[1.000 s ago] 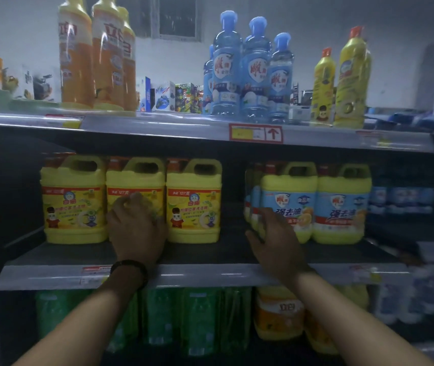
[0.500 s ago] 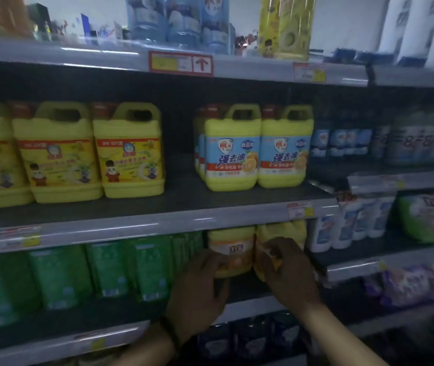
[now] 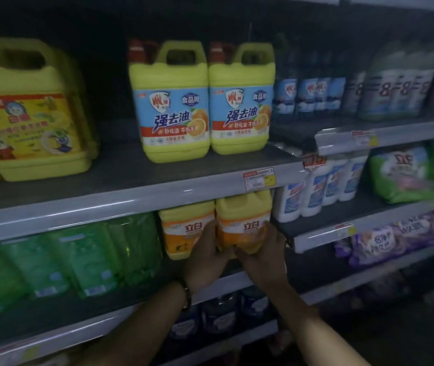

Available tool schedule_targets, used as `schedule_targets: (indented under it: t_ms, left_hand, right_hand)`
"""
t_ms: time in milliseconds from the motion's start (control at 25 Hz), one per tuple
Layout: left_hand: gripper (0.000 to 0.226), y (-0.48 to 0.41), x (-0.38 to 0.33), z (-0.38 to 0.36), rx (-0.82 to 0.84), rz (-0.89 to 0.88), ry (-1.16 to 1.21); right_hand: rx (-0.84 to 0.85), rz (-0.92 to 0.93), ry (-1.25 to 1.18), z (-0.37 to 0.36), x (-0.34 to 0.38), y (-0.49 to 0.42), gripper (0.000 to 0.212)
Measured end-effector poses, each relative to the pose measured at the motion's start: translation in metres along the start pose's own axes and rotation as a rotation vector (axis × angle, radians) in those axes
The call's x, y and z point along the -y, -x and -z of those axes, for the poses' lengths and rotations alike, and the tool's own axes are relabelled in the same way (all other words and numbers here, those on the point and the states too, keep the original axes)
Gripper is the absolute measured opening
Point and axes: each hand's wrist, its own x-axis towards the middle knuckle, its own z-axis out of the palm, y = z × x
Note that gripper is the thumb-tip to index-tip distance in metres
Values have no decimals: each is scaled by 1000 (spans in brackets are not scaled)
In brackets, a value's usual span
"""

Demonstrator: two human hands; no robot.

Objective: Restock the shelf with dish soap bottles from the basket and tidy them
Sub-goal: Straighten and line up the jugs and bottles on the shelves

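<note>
Two yellow dish soap jugs with orange labels stand side by side on the lower shelf (image 3: 263, 283). Both my hands hold the right orange-label jug (image 3: 242, 220) low down: my left hand (image 3: 206, 253) curls round its left side, my right hand (image 3: 262, 256) round its right side and front. The left orange-label jug (image 3: 181, 228) stands just beside my left hand. On the shelf above, two yellow jugs with blue labels (image 3: 202, 101) stand together, and a larger yellow jug with a red-and-yellow label (image 3: 31, 114) is at the left. No basket is in view.
Green refill pouches (image 3: 65, 260) fill the lower shelf to the left. White bottles (image 3: 321, 186) and green bags (image 3: 408, 170) sit on the neighbouring shelves at right, purple bags (image 3: 390, 239) below them. A grey shelf edge with a price tag (image 3: 259, 179) overhangs the orange-label jugs.
My hands dropped from the middle shelf's jugs to the lower shelf and closed round the right orange-label jug. The view tilted down and moved closer.
</note>
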Motion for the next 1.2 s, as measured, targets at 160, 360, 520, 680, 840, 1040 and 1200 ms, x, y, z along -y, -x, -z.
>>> schedule_targets:
  t_ms: [160, 360, 520, 680, 840, 1040, 1200]
  left_hand:
    - [64, -22, 0, -13, -94, -13, 57]
    - [61, -30, 4, -16, -74, 9, -43]
    - [49, -14, 6, -21, -75, 31, -63]
    - [54, 5, 7, -25, -28, 52, -34]
    - [63, 13, 8, -25, 5, 110, -29]
    - [55, 0, 2, -12, 11, 158, 8]
    - [53, -12, 8, -5, 34, 167, -69]
  right_hand:
    - [-35, 26, -36, -6, -8, -5, 122]
    - [7, 60, -35, -8, -21, -15, 138]
    - [42, 100, -27, -4, -30, -27, 130]
    - [83, 89, -10, -2, -26, -35, 124]
    - [262, 123, -117, 2, -32, -50, 98]
    - [365, 131, -180, 33, -34, -57, 80]
    - [52, 75, 37, 42, -43, -50, 55]
